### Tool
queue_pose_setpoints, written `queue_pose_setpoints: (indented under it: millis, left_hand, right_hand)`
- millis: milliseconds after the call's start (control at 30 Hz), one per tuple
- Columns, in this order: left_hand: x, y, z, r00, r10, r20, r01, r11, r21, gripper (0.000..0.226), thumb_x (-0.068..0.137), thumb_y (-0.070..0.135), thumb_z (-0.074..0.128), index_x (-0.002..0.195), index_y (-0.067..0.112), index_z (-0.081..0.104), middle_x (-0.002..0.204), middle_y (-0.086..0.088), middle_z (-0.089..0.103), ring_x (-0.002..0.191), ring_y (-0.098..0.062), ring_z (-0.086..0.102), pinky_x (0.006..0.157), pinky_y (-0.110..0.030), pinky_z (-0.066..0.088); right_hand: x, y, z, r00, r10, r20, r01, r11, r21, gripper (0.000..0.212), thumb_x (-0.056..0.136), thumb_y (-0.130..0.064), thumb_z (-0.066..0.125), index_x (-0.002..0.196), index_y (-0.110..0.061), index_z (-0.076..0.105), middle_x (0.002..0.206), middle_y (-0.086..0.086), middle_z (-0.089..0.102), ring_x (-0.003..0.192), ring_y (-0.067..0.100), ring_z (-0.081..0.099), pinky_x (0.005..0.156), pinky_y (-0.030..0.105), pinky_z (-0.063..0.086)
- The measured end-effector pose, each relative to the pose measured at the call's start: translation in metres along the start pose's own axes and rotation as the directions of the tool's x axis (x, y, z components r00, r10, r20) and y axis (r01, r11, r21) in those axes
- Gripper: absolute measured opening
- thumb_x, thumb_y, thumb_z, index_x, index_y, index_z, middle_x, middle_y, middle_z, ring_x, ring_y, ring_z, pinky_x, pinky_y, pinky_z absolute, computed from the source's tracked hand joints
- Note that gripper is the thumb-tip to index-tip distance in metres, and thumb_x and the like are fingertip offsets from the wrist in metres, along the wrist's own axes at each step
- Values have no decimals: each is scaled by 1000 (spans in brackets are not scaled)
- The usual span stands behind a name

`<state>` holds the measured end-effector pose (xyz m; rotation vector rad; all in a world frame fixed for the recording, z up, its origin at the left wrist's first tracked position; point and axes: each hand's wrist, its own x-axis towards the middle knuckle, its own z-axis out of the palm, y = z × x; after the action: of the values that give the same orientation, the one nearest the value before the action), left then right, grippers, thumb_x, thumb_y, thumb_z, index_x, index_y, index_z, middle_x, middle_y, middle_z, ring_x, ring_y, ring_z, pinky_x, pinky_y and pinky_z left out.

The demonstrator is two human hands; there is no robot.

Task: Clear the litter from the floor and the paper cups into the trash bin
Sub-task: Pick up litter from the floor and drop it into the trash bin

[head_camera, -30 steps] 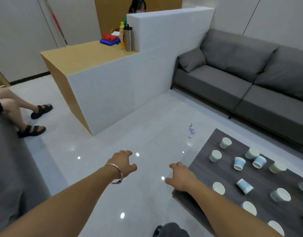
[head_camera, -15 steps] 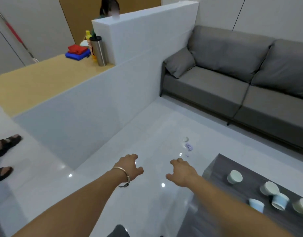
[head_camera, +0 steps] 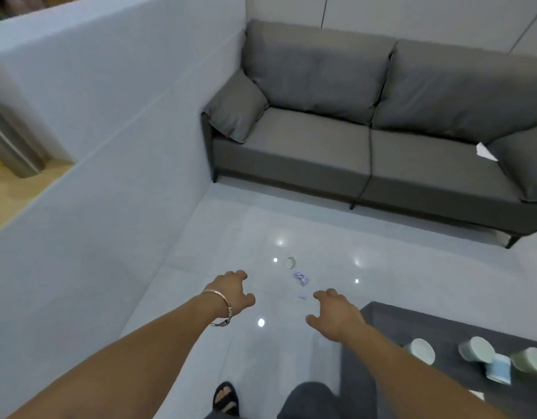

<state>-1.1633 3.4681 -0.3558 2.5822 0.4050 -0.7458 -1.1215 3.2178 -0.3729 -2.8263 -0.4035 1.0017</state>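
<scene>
Both hands held out over the floor litter
Nothing is held by the left hand (head_camera: 232, 293) or right hand (head_camera: 334, 314), fingers loosely curled; crumpled paper (head_camera: 300, 278) is seen at centre frame.

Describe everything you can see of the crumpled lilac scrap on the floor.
The crumpled scrap is small, pale lilac and white, like thin paper or wrapper. It lies on the glossy white floor, ahead of the left hand and right hand, touched by neither. A pale round piece lies beyond it, a tiny sliver nearer, both apart. Too blurred for any print.
</scene>
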Motion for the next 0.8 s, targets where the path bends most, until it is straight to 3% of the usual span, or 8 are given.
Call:
queue_pose_setpoints:
  millis: [300, 600, 800]
  left_hand:
    - [170, 69, -49, 976, 124, 182, -142, 986, 92, 68, 85, 48, 54, 144, 22, 32, 142, -5, 42, 127, -23, 44, 100, -32, 38]
    - [354, 108, -34, 961, -41, 272, 14, 995, 99, 60, 87, 45, 53, 140, 21, 38, 141, -1, 45, 124, -19, 46, 101, -30, 38]
    - [476, 113, 17, 925, -70, 373, 39, 995, 90, 55, 86, 37, 60, 135, 17, 45, 133, -2, 51, 116, -17, 51, 96, -23, 38]
  right_hand:
    - [125, 34, -49, 990, 124, 63, -133, 977, 169, 65, 91, -46, 51, 147, -20, 32, 141, 5, 39, 126, 24, 42, 99, 37, 43]
    - [304, 103, -67, 979, 125, 160, -170, 937, 306, 63, 92, -47, 49, 146, -18, 34, 139, 5, 41, 124, 24, 43, 98, 37, 44]
    - [421, 137, -29, 969, 172, 175, -227, 900, 373, 68, 91, -48, 50, 148, -20, 27, 140, 4, 40, 122, 24, 43, 97, 39, 45]
